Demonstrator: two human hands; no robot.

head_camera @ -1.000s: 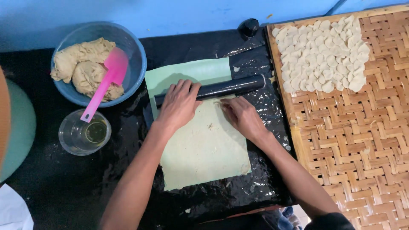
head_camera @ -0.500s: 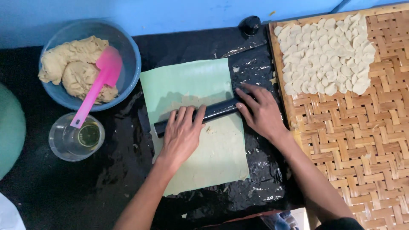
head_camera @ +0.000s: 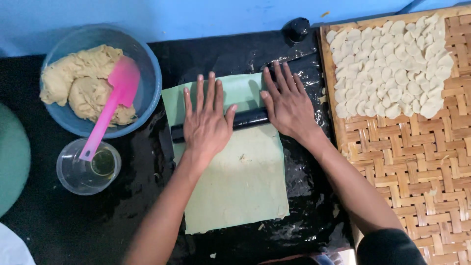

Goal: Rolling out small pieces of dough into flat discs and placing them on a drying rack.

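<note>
A thin pale green sheet of dough [head_camera: 238, 181] lies flat on a black plastic-covered surface [head_camera: 122, 221]. A black rolling pin [head_camera: 249, 118] lies across the sheet's upper part. My left hand [head_camera: 206, 122] presses flat on the pin's left half, fingers spread and pointing away from me. My right hand [head_camera: 289, 104] presses flat on the pin's right half, fingers spread. Most of the pin is hidden under both palms.
A blue bowl [head_camera: 147, 93] at upper left holds beige dough [head_camera: 78, 83] and a pink spatula [head_camera: 110, 105]. A clear cup [head_camera: 86, 169] with some oil stands below it. A woven bamboo tray [head_camera: 417, 167] on the right carries several small cut dough pieces [head_camera: 392, 64].
Both hands rolled the pin toward me and then away again over the sheet. The camera view shifted slightly.
</note>
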